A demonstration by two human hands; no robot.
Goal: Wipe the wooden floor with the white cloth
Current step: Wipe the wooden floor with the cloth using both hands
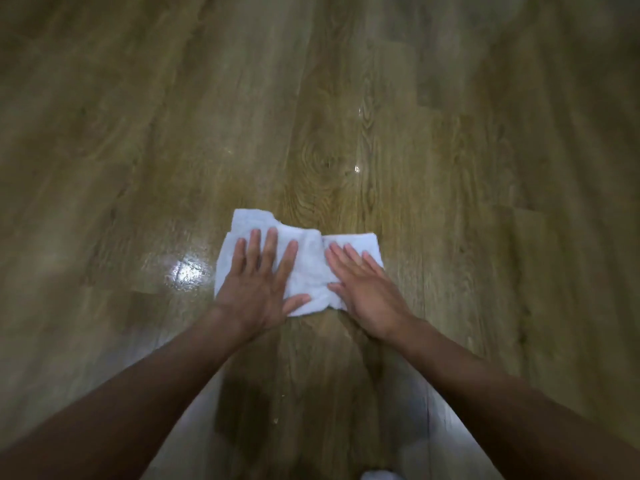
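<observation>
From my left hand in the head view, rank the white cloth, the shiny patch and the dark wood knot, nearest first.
1. white cloth, under the left hand.
2. shiny patch, just left.
3. wood knot, ahead.

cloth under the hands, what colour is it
White, plain with no pattern; the cloth shows clearly in the head view.

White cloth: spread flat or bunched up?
Flat but rumpled: the white cloth lies on the wooden plank floor under the flat left hand and right hand, wrinkled between them.
</observation>
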